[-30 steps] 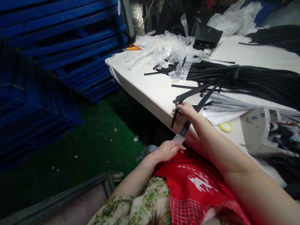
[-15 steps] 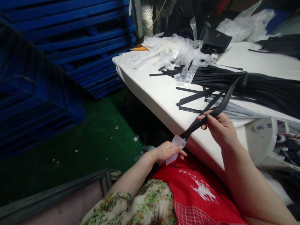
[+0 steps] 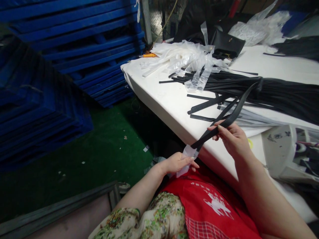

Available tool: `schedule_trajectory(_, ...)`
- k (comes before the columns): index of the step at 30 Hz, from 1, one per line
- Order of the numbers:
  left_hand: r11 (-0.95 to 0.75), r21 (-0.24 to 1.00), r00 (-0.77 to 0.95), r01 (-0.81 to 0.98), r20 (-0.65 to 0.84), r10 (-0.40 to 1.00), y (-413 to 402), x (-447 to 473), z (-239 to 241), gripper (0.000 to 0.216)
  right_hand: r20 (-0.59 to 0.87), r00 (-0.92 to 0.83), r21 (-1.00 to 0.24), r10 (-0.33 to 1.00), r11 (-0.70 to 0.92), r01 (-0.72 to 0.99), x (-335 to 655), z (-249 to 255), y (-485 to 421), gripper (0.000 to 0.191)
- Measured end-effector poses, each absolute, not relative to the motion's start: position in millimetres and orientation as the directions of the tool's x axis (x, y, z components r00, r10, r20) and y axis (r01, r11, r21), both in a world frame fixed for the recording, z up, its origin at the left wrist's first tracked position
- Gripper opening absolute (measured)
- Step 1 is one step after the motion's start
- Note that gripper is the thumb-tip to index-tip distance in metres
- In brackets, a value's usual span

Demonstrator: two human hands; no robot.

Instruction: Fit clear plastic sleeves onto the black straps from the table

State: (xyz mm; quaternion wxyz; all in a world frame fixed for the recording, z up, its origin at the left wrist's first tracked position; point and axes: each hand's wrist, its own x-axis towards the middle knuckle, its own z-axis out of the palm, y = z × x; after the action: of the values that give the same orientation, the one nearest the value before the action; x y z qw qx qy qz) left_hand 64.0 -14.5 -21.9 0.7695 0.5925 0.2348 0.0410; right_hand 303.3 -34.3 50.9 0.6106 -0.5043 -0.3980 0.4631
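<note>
My right hand point(image 3: 230, 136) pinches a long black strip point(image 3: 225, 122) that runs up and right toward a thick bundle of black strips point(image 3: 279, 91) on the white table point(image 3: 169, 99). The strip's lower end sits in the mouth of a small clear plastic sleeve point(image 3: 187, 157). My left hand point(image 3: 175, 163) is closed on that sleeve, just above my red apron point(image 3: 211, 205). A few loose black strips point(image 3: 203, 105) lie on the table beyond my right hand.
Crumpled clear plastic sleeves point(image 3: 184, 58) pile up at the table's far corner, with an orange tool point(image 3: 149, 55) and a black pouch point(image 3: 228, 43) nearby. A white holder point(image 3: 281, 149) stands at the right. Blue pallets point(image 3: 62, 59) are stacked at the left over green flooring point(image 3: 104, 142).
My right hand left the table edge, lifted the black strip and drew back toward me. My left hand stayed in place on the clear sleeve. The view has shifted slightly.
</note>
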Motion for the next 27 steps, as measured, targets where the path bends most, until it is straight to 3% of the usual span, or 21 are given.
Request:
schedule_trajectory(11,0.320,0.920,0.875,0.226,-0.336,0.349,-15.1,66.2,-22.5,0.068,-0.132,0.138,-0.987,0.982,-0.117,-0.114,300.9,36.0,-42.8,0.027)
schedule_trajectory(18,0.159,0.941,0.883,0.299,-0.336,0.328,-12.5,65.1,-18.1,0.071,-0.155,0.141,-0.982,0.978,-0.136,-0.133,294.6,32.4,-50.6,0.030)
schedule_trajectory(23,0.204,0.941,0.884,0.271,-0.327,0.335,-12.5,65.8,-17.1,0.079,-0.213,0.144,-0.972,0.966,-0.194,-0.133,288.5,38.7,-51.4,0.035)
schedule_trajectory(27,0.256,0.942,0.864,0.216,-0.306,0.399,-15.1,70.9,-11.2,0.076,-0.263,0.166,-0.947,0.950,-0.222,-0.234,266.7,30.9,-59.9,0.033)
